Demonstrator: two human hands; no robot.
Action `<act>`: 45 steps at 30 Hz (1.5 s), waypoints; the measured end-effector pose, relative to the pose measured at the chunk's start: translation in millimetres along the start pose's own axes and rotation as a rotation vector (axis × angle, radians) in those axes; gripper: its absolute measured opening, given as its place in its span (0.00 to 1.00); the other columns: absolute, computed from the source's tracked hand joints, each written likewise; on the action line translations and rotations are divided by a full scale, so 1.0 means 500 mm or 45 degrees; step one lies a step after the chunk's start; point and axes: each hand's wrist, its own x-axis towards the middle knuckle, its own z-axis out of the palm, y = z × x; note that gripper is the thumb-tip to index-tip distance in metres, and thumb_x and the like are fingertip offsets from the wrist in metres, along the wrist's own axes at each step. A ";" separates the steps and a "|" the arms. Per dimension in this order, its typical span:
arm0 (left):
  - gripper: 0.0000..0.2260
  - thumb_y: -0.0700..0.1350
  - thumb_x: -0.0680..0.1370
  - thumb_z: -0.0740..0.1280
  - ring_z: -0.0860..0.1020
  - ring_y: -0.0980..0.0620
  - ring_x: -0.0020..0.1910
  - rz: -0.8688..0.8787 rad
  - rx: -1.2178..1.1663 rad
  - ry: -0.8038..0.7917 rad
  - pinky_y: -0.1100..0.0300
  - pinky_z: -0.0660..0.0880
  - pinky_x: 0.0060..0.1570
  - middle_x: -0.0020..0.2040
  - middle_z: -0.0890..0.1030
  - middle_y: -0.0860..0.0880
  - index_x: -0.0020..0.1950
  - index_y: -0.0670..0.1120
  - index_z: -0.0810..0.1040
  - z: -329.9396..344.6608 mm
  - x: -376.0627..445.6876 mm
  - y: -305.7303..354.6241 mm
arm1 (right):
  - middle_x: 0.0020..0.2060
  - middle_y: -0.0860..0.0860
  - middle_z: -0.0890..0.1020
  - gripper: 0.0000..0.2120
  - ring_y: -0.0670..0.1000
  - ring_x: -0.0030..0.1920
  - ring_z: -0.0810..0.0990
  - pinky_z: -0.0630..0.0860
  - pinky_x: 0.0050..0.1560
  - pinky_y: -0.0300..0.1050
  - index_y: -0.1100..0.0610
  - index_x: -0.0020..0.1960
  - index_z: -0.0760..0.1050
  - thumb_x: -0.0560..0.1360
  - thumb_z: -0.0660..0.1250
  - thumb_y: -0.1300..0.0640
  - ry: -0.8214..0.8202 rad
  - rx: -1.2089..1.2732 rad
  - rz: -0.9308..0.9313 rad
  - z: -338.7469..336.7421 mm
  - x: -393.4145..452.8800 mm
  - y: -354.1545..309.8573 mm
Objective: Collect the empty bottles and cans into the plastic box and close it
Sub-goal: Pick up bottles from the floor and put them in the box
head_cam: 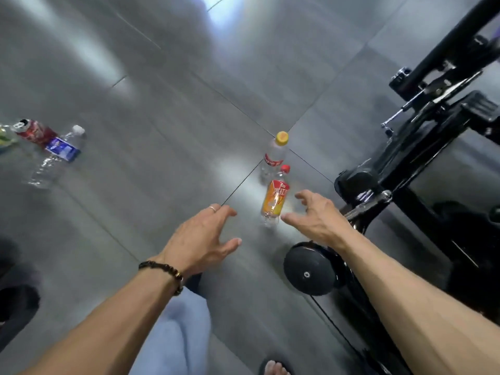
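Note:
An empty bottle with an orange label and red cap (275, 197) stands on the grey tiled floor, and a clear bottle with a yellow cap (274, 155) stands just behind it. My right hand (315, 217) is open right beside the orange bottle, fingers spread and not touching it. Left of that bottle, a short way off, my left hand (204, 238) is also open. Far left on the floor lie a clear water bottle with a blue label (58, 155), a red can (33, 131) and part of a greenish bottle (5, 138). No plastic box is in view.
A black exercise machine (422, 147) with a round wheel (308, 269) fills the right side, close to my right forearm. My light blue trouser leg (181, 331) and a sandalled foot (274, 368) show at the bottom. Dark shapes (16, 301) sit at the left edge.

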 end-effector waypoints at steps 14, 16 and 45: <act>0.24 0.58 0.73 0.65 0.74 0.49 0.58 0.314 0.232 -0.290 0.50 0.74 0.55 0.60 0.72 0.52 0.67 0.54 0.65 0.137 0.433 -0.197 | 0.56 0.57 0.80 0.37 0.61 0.57 0.78 0.73 0.52 0.50 0.56 0.62 0.68 0.62 0.75 0.37 0.321 0.423 0.646 0.257 0.418 0.143; 0.24 0.58 0.73 0.66 0.75 0.49 0.58 0.336 0.207 -0.272 0.51 0.73 0.55 0.59 0.73 0.53 0.67 0.54 0.66 0.131 0.451 -0.191 | 0.55 0.55 0.81 0.35 0.61 0.55 0.79 0.74 0.52 0.48 0.54 0.61 0.69 0.60 0.74 0.38 0.330 0.443 0.693 0.251 0.422 0.151; 0.28 0.53 0.65 0.77 0.77 0.52 0.52 0.247 -0.139 0.136 0.54 0.74 0.53 0.55 0.77 0.56 0.61 0.56 0.68 -0.100 0.345 -0.105 | 0.53 0.51 0.78 0.34 0.53 0.52 0.77 0.75 0.52 0.48 0.52 0.65 0.65 0.65 0.75 0.45 0.443 0.409 0.236 0.086 0.256 -0.033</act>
